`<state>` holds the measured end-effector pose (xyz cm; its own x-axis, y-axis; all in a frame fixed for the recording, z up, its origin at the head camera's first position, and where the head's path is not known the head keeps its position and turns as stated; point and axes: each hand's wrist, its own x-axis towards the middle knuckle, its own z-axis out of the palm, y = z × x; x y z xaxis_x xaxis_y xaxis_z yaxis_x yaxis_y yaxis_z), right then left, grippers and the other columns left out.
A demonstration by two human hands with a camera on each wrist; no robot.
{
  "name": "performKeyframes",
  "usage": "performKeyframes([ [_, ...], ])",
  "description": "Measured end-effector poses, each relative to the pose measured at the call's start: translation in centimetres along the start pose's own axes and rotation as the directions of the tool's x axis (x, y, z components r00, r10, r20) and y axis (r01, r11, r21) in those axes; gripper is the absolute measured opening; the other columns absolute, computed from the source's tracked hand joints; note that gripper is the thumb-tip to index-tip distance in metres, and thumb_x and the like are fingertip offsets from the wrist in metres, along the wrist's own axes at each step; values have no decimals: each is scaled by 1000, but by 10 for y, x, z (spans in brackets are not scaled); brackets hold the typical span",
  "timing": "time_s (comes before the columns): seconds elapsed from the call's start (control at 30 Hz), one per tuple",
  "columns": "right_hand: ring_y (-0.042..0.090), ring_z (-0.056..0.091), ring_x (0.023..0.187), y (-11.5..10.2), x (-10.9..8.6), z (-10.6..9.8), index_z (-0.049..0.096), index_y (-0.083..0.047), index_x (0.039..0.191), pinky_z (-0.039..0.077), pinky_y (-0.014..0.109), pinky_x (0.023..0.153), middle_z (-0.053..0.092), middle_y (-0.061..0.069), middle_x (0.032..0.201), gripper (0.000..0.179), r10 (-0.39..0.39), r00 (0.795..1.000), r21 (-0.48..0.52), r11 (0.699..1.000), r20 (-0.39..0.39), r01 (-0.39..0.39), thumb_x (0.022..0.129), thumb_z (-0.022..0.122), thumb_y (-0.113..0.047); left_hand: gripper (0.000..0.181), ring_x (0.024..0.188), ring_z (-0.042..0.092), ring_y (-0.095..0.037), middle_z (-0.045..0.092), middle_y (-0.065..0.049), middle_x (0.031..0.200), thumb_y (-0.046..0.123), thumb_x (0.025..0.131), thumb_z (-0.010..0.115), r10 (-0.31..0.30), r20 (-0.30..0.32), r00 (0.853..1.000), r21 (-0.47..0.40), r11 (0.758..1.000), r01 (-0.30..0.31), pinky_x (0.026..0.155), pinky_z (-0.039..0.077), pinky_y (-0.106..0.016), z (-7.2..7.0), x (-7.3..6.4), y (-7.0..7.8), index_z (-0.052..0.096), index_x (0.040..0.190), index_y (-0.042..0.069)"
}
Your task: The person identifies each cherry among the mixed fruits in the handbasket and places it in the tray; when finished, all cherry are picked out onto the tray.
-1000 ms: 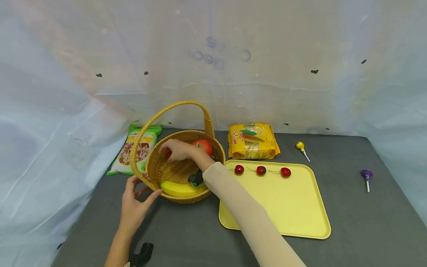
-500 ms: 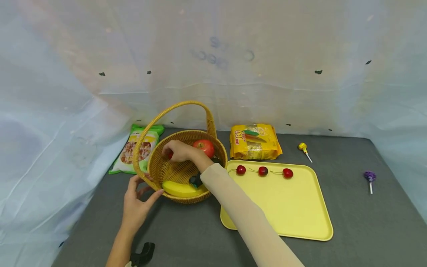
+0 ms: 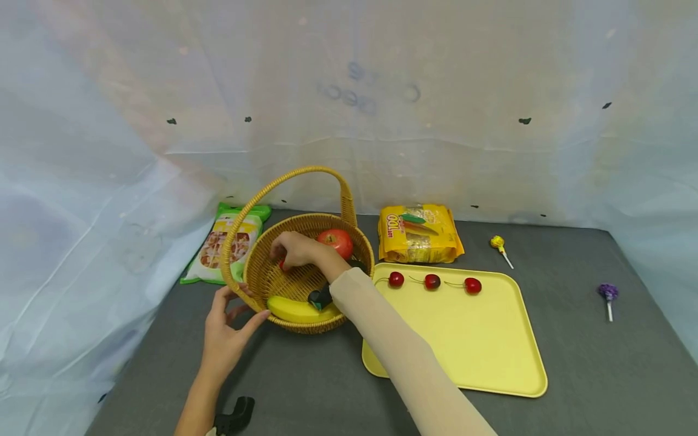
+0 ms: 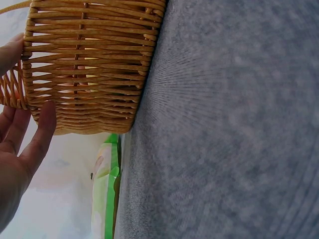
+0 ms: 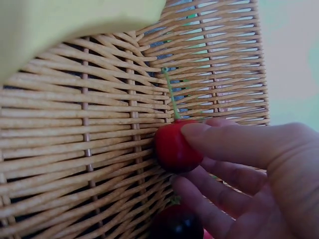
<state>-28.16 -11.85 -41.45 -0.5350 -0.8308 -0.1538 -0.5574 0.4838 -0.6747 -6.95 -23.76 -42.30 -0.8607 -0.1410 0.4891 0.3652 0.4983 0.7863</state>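
In the head view a yellow wicker basket [image 3: 256, 275] with a tall handle stands left of centre. My left hand [image 3: 226, 336] grips its rim at the handle's base, thumb on the near side; in the left wrist view the fingers [image 4: 46, 122] lie against the weave. My right hand [image 3: 302, 249] reaches into the basket. In the right wrist view its thumb and fingers pinch a red cherry [image 5: 174, 149] with a green stem, close to the basket wall. A darker cherry [image 5: 177, 223] lies just below. A banana [image 3: 297, 310] and a red apple [image 3: 337, 242] are also inside.
Right of the basket lies a yellow tray [image 3: 458, 345] with three cherries [image 3: 432, 281] along its far side. Behind it sits a yellow snack bag [image 3: 420, 235]. A green-white bag [image 3: 223, 248] lies behind left. Two lollipops, yellow [image 3: 497, 242] and purple [image 3: 608, 292], lie at right.
The head view has shifted a little, so everything appears slightly farther right. My right hand has dipped slightly inside the basket; the left keeps its hold on the rim.
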Motion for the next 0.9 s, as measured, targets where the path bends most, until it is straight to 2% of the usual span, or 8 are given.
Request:
performKeyframes([
  [0.2, 16, 63, 91, 0, -2, 0, 72, -3, 109, 54, 22, 72, 69, 8, 105, 24, -5, 999, -20, 1000, 33, 6, 86, 76, 1, 61, 111, 51, -16, 50, -29, 122, -22, 74, 76, -7, 1, 1000, -1, 1000, 7, 84, 53, -15, 1, 0, 0, 47, 127, -14],
  [0.33, 14, 61, 90, -4, -8, -6, 72, -2, 109, 52, 20, 72, 68, 8, 105, 19, -73, 997, 1, 997, 25, 73, 90, 71, 1, 62, 111, 51, -17, 50, -29, 123, -21, 74, 76, -3, 5, 1000, -7, 1000, 3, 84, 53, -16, 1, -1, 0, 48, 128, -14],
  [0.43, 17, 61, 92, -9, -16, -15, 72, 0, 110, 53, 23, 73, 68, 10, 108, 19, -116, 993, 17, 993, 37, 115, 93, 65, 3, 62, 111, 51, -17, 50, -30, 122, -23, 73, 76, 21, 7, 1000, -3, 1000, -21, 84, 53, -16, 1, -1, -1, 47, 127, -15],
  [0.57, 20, 60, 105, -14, -25, -23, 70, -2, 117, 54, 25, 82, 65, 11, 118, 24, -79, 991, -25, 996, 111, 82, 93, 67, 0, 63, 110, 52, -19, 49, -31, 119, -25, 71, 76, 62, -3, 998, 4, 998, -62, 84, 53, -14, 1, 0, -2, 47, 127, -16],
  [0.67, 19, 58, 113, -14, -27, -20, 69, -4, 119, 53, 24, 88, 64, 8, 122, 28, -43, 983, -48, 997, 176, 53, 91, 72, -4, 63, 110, 52, -20, 49, -31, 118, -25, 70, 76, 64, -7, 998, 2, 998, -64, 84, 51, -11, 1, 0, -1, 47, 127, -17],
  [0.9, 16, 61, 100, -7, -22, -4, 73, -4, 113, 55, 22, 78, 68, 5, 108, 26, -62, 961, 12, 998, 269, 61, 87, 75, 1, 63, 110, 52, -20, 49, -31, 120, -24, 72, 76, 39, 3, 999, 2, 999, -39, 85, 51, -11, 1, 1, -1, 47, 127, -16],
])
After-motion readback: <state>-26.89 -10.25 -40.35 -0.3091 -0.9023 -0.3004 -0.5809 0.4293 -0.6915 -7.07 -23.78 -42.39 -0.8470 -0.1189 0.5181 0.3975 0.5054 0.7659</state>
